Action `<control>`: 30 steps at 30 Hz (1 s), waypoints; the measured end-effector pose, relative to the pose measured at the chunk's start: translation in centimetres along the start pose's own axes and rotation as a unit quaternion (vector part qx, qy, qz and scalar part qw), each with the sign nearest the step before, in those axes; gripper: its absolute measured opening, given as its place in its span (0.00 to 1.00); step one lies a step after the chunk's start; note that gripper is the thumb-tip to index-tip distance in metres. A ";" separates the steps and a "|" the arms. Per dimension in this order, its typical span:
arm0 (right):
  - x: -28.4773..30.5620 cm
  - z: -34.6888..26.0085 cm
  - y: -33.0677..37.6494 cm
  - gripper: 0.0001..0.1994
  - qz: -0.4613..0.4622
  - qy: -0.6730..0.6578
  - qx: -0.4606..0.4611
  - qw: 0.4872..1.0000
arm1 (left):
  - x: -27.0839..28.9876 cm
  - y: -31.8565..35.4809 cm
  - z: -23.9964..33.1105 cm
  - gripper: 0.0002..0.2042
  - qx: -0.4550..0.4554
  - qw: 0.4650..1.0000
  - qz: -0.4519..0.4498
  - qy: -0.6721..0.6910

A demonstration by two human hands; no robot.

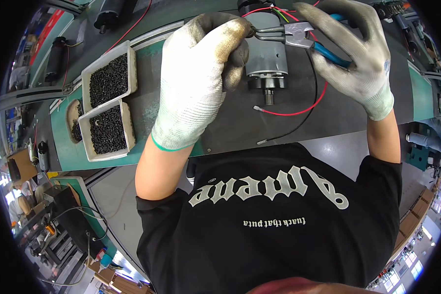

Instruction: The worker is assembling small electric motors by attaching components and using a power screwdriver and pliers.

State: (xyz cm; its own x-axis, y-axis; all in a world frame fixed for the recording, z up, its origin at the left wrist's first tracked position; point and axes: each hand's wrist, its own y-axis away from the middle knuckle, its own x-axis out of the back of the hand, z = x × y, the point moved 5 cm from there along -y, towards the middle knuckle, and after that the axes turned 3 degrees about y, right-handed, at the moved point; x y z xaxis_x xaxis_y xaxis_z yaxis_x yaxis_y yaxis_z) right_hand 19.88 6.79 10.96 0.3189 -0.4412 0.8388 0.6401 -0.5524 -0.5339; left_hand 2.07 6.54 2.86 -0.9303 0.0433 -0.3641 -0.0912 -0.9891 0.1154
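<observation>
My right hand [360, 59], in a white glove with grey-stained fingers, grips needle-nosed pliers [299, 34] with blue handles. Their thin jaws point left, over a grey cylindrical motor [267, 60] lying on the dark bench surface. At the plier tips, the thumb and fingers of my gloved left hand [196, 73] are pinched together. Something small and dark shows there, too hidden to name. The motor's threaded shaft [269, 96] points toward me. A red wire [299, 114] and a black wire [306, 117], both with end terminals, curve to its right.
Two white trays [85, 81] of small black parts stand to the left, beside a smaller round dish [69, 122] of similar parts. More dark motors [108, 17] lie on the bench beyond. A metal rail [39, 96] runs at the left. The bench's front edge lies close to my body.
</observation>
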 end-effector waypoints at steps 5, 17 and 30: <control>0.1 -0.1 0.4 0.26 0.015 -0.012 0.019 1.000 | -0.1 0.0 -0.1 0.07 -0.005 1.000 0.004 -0.025; -6.9 6.3 3.7 0.21 0.022 -0.186 -0.205 0.961 | -1.8 -6.2 0.2 0.17 -0.204 0.917 0.021 -0.343; -6.1 4.3 9.1 0.21 0.107 -0.707 -0.352 0.604 | -4.7 -4.9 -1.4 0.36 -0.239 0.951 -0.082 -0.180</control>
State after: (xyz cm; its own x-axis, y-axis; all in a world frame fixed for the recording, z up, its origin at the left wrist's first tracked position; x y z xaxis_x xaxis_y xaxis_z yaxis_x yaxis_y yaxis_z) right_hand 26.76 7.52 1.48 0.9384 0.2149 -0.2705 0.1820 -0.9730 -0.1416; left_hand 7.37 11.03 2.72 -0.9867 0.1621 0.0092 -0.1534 -0.9125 -0.3791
